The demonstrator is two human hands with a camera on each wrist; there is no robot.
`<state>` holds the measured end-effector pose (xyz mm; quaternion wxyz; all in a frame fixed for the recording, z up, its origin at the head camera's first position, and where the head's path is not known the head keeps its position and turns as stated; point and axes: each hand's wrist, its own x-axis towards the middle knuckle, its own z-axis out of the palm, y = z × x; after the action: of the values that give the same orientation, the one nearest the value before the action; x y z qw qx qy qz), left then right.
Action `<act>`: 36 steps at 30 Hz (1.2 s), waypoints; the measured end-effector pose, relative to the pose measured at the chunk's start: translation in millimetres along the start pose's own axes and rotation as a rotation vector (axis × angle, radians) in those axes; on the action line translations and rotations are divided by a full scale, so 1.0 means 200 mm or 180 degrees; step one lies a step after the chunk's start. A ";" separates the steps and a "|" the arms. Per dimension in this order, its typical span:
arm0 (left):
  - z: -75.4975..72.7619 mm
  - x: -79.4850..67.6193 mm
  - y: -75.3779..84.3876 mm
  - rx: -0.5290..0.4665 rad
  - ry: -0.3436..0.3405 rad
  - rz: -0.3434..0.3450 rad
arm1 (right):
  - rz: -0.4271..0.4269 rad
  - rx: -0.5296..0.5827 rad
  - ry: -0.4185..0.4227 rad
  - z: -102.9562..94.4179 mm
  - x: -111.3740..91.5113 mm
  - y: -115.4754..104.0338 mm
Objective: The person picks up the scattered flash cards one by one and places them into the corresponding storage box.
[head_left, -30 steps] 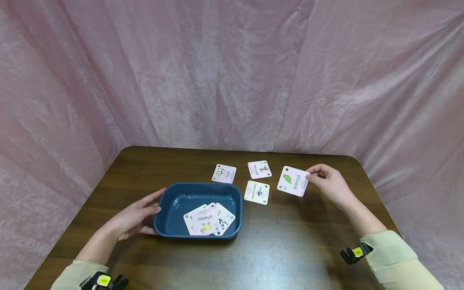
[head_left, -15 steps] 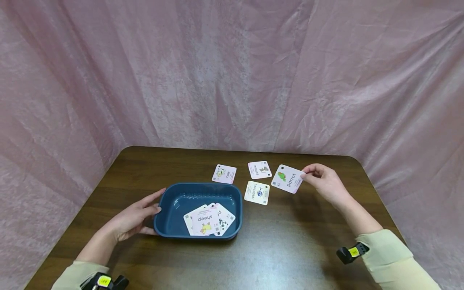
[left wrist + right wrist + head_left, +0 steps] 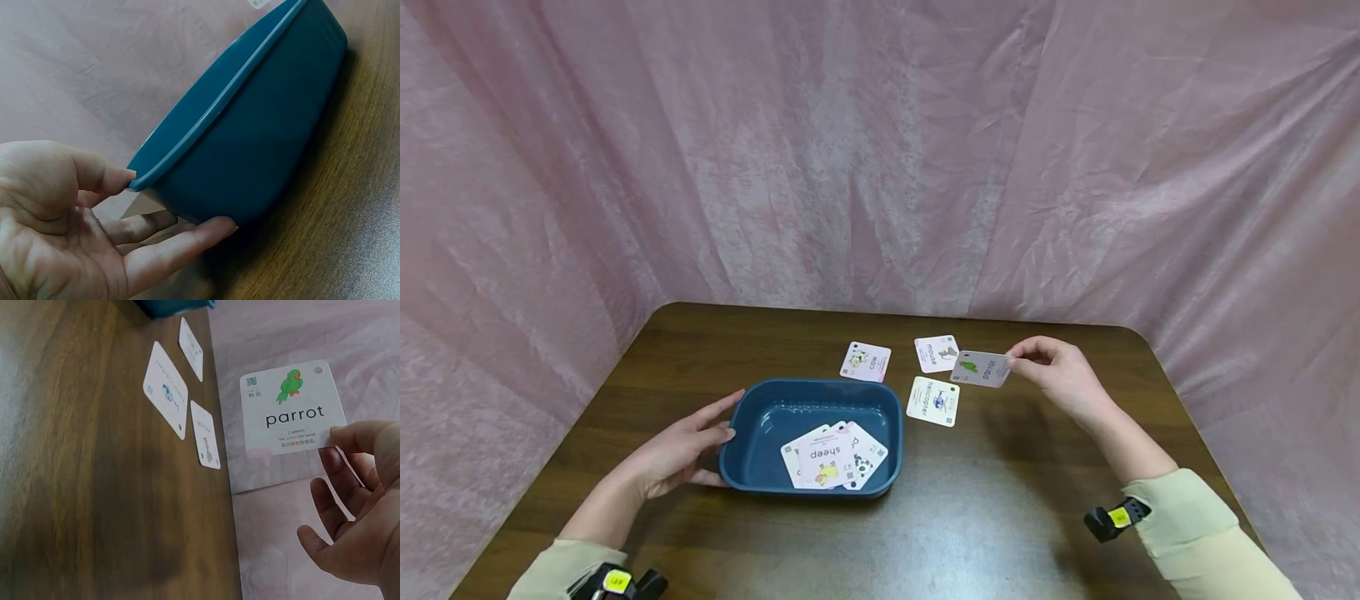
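Held by a corner between thumb and fingers of my right hand, a parrot flashcard is raised above the table, tilted in the head view. My left hand grips the near-left end of a blue plastic tub, thumb at the rim and fingers against the outer wall. Inside the tub lie several overlapping cards, a sheep flashcard uppermost and a panda flashcard partly covered. Just left of the parrot card lie a mouse flashcard and a helicopter flashcard, flat on the table.
A cow flashcard lies behind the tub's far right corner. The brown wooden table ends at a rounded far edge, with a pink curtain hanging behind it.
My right hand has moved left with the parrot flashcard, bringing it close to the mouse and helicopter cards and tilting it. My left hand and the tub have stayed in place.
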<state>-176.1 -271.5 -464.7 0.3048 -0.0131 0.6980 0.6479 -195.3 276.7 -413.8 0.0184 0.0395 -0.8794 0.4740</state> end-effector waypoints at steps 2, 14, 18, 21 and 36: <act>0.00 0.00 0.00 0.0007 -0.0006 0.0002 | -0.0020 0.0020 0.0004 0.01 0.01 -0.01; 0.01 0.00 0.01 0.0082 -0.0027 0.0026 | -0.0158 0.0167 0.0037 0.08 0.05 -0.05; 0.01 0.00 0.01 0.0017 -0.0044 0.0004 | -0.0166 0.0182 0.0024 0.10 0.05 -0.06; 0.00 0.00 0.02 -0.0014 -0.0052 0.0006 | -0.0161 0.0173 0.0032 0.12 0.06 -0.08; 0.02 -0.01 0.01 0.0024 -0.0043 0.0028 | -0.0238 0.0294 0.0002 0.20 0.10 -0.15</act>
<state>-173.7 -269.3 -462.1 0.3067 -0.0044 0.6984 0.6466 -211.4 225.7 -409.6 0.0344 0.0730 -0.8545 0.5131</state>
